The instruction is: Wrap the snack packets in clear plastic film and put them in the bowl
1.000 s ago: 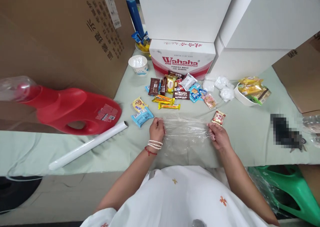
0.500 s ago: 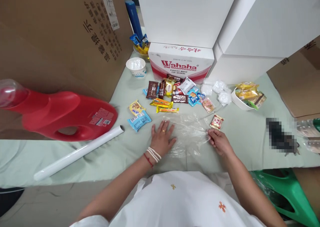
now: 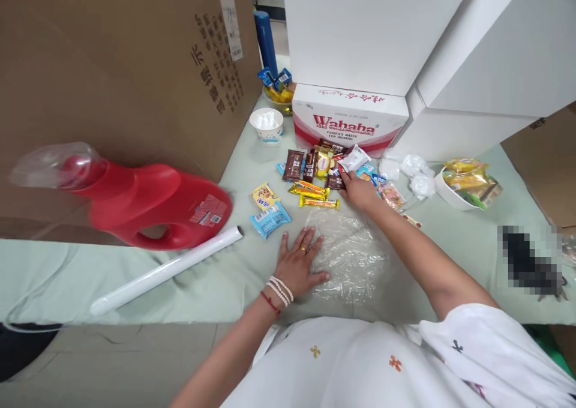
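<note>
1. Film, clear and wrinkled, lies spread on the cloth in front of the person; take it as the centre of the clock, with 12 away from the body.
2. Left hand at 9 o'clock: palm down, fingers spread wide, thumb pointing to 3 across the film's near-left part. It presses or rests there and grips nothing.
3. Right hand at 12 o'clock, beyond the film: it reaches into the snacks, fingers bent, tips at a dark bar and just below a white packet. Whether they grip either one cannot be told.
4. Two thin yellow sticks lie near 11 o'clock, just beside that hand. More wrapped bars crowd behind them, before the Wahaha box at 12.
5. At 10 o'clock, a blue packet touches a yellow packet.
6. Near 1 o'clock, a pink packet sits beside the right forearm; white bundles lie beyond it.
7. Farther out: a cup at 11, a bowl of packets at 2, a white tube at 9 and, just above it, a red jug on its side.
</note>
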